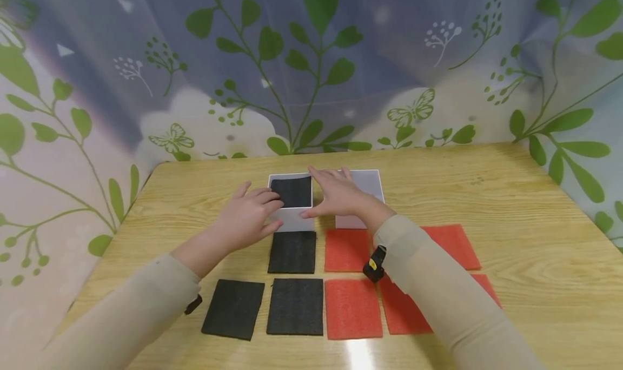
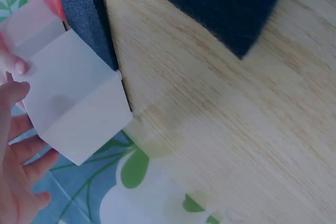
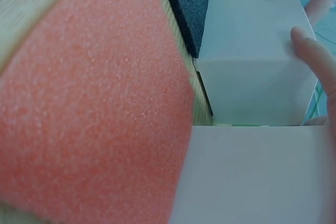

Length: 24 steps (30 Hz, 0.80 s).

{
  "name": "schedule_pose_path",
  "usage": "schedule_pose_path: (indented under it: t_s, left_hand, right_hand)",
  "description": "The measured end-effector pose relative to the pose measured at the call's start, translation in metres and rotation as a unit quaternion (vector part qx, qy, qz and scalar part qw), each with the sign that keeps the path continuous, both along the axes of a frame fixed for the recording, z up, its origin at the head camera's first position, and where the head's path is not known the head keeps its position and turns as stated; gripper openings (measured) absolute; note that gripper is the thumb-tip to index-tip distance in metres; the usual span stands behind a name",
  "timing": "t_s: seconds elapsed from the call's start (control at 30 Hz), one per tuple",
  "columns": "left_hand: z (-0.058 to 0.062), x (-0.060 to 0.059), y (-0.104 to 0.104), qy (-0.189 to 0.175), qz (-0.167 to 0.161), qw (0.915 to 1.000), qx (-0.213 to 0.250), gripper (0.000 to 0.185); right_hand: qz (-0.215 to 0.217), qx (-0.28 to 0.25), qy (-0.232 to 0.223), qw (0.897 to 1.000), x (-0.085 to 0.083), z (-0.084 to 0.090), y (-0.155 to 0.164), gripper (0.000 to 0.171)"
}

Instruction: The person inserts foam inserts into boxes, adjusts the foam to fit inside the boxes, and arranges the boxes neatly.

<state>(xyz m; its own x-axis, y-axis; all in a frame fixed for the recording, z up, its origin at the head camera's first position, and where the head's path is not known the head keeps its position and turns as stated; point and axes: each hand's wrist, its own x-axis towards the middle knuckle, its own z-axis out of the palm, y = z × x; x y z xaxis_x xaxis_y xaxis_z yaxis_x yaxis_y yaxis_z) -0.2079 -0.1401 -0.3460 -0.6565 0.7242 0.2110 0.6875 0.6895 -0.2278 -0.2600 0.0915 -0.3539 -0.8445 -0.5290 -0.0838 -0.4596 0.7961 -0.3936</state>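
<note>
Fingers of left hand [image 1: 248, 213] on upright white box [image 1: 292, 207], black pad [image 1: 291, 191] flat inside.

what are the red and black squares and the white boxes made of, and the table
Red pads: probably soft foam; the right wrist view shows a grainy, pitted, matte surface. Black pads: likely the same foam, dark, with a fine porous texture. White boxes: thin matte card or plastic sheet with crisp folded edges; which one is unclear. Table: light wood grain with a slight sheen, possibly laminate.
</note>
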Motion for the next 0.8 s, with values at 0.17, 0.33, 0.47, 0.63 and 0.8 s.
schedule_pose_path:
  t_s: [0.17, 0.33, 0.47, 0.63, 0.8]
  left_hand:
    - [0.004, -0.003, 0.014, -0.060, -0.003, 0.9976, -0.033, 0.055]
    - [0.003, -0.008, 0.024, -0.114, 0.016, 0.9908, -0.072, 0.064]
    - [0.001, -0.010, 0.028, -0.131, 0.023, 0.9884, -0.074, 0.065]
    - [0.000, -0.012, 0.029, -0.143, 0.030, 0.9867, -0.072, 0.067]
    - [-0.001, -0.015, 0.032, -0.132, 0.035, 0.9885, -0.065, 0.069]
  right_hand:
    - [-0.002, 0.006, 0.001, 1.000, -0.001, 0.000, 0.000, 0.110]
    - [0.002, 0.010, 0.001, 1.000, -0.001, -0.001, 0.000, 0.110]
    - [0.002, 0.012, 0.000, 1.000, -0.001, -0.002, -0.001, 0.110]
    - [0.004, 0.013, 0.000, 1.000, -0.001, -0.001, -0.001, 0.110]
    - [-0.001, 0.015, -0.003, 1.000, 0.000, 0.000, -0.001, 0.109]
